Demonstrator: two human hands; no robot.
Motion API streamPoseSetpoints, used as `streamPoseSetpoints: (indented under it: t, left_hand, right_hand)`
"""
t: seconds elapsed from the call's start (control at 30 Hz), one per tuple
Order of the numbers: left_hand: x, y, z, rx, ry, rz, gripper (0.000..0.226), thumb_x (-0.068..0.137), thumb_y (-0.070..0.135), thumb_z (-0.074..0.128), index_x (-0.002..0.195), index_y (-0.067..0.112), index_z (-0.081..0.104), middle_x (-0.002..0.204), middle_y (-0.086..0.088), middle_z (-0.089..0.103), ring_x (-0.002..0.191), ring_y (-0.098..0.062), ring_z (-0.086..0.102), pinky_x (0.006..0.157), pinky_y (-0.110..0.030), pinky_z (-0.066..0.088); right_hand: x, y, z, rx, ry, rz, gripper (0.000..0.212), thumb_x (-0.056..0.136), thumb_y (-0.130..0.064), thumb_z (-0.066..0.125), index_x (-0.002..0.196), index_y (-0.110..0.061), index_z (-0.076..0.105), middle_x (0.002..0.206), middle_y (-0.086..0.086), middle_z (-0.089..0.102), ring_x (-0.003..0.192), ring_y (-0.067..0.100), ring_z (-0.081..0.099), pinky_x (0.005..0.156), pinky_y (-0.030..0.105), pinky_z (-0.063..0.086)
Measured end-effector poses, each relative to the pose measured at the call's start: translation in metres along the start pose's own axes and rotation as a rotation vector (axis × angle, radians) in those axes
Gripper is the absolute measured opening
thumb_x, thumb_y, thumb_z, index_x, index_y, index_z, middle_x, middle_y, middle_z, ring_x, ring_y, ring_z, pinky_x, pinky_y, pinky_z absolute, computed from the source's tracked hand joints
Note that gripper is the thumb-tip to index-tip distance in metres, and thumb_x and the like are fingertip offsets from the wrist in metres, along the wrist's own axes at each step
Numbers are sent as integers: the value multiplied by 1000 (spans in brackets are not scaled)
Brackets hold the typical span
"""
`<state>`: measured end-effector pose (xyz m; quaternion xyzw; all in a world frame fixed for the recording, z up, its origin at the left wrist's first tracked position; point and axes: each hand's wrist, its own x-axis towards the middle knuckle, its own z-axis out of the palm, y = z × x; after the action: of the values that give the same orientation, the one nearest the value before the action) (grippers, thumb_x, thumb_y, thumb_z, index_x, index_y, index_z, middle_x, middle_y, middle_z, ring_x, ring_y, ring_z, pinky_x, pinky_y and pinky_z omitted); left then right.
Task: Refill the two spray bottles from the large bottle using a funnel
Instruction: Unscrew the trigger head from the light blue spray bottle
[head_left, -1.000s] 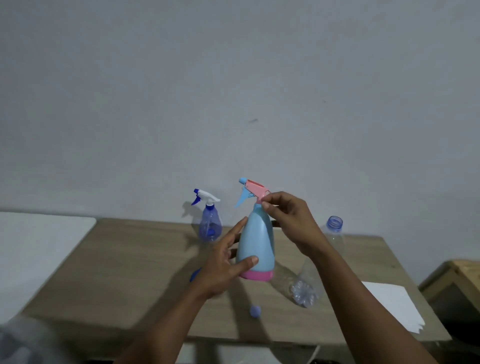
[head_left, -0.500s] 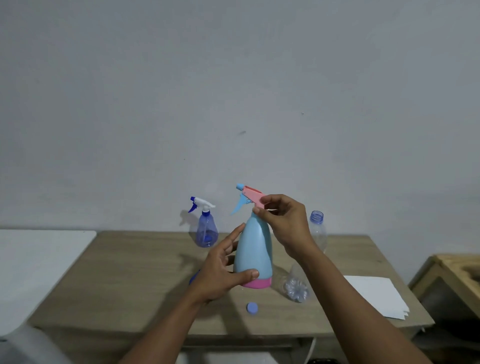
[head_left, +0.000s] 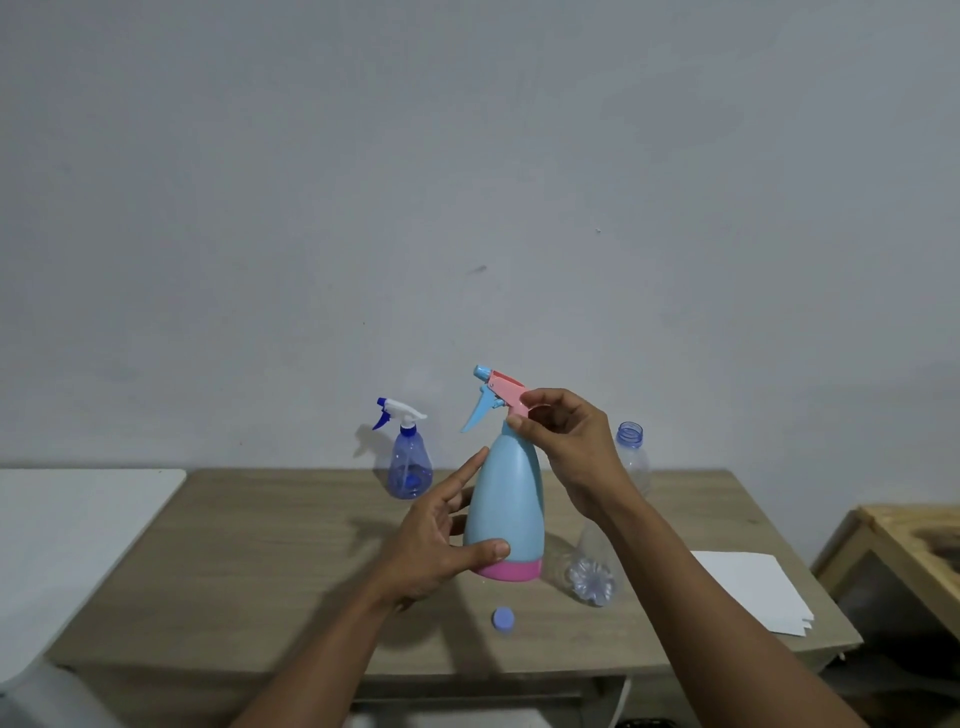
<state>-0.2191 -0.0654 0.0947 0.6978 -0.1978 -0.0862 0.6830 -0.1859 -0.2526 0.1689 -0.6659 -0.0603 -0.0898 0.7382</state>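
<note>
Barely shifted, our right hand (head_left: 569, 452) had re-set its fingers, pinching the pink spray head (head_left: 506, 388) of the pale blue spray bottle (head_left: 506, 499) at centre frame, over the desk (head_left: 260, 551). Our left hand (head_left: 434, 543) clasped its body. We judged the head was being turned; which way, we could not tell.

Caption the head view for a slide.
Left hand holds the light blue spray bottle while the right hand grips its pink spray head.
</note>
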Motion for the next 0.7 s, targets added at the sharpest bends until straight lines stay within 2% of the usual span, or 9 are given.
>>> streamPoseSetpoints:
  t: [0.1,0.23,0.33,0.47,0.53,0.6,0.7]
  left_hand:
    - [-1,-3,-3,-11,4,1,98,64,27,93,145,46,41,141,0,56,127,-25,57,96,-46,56]
    - [2,-6,-6,1,12,3,99,65,26,93,147,45,40,142,3,55,127,-23,56,97,-49,55]
    - [5,-8,-7,14,34,-10,101,63,30,94,146,46,39,141,4,55,127,-23,57,97,-50,55]
    - [8,-7,-9,35,49,-18,102,62,33,94,146,49,37,141,8,52,125,-17,57,97,-48,55]
    - [12,-9,-11,41,52,-15,102,62,34,94,145,51,37,143,7,52,126,-19,56,97,-48,55]
    - [15,-10,-12,44,57,-8,102,62,34,94,145,50,37,144,3,52,127,-23,56,99,-51,54]
    - [17,-9,-13,52,81,6,102,63,34,94,146,50,37,141,0,54,127,-24,56,99,-52,53]
  right_hand:
    - [2,4,-3,-15,-28,8,23,86,-2,74,104,-16,75,98,7,75,92,17,68,92,36,56]
    - [4,5,0,27,-43,5,23,85,-5,76,107,-11,73,99,10,72,88,15,66,82,27,56]
    - [9,9,4,9,-37,-20,25,83,-4,78,106,-12,73,108,14,72,94,19,66,89,35,58]
    - [13,11,5,-20,-29,-16,24,89,-2,69,109,-15,73,109,8,74,95,15,67,87,31,56]
    - [14,11,7,-15,-31,-34,24,86,-9,75,109,-16,73,111,8,73,94,16,66,84,30,56]
    - [17,14,10,-41,-10,-53,27,82,-11,80,107,-17,73,112,8,73,93,19,65,86,36,58]
    - [22,15,11,-50,9,-61,25,87,0,72,109,-14,72,109,5,74,93,14,68,86,34,57]
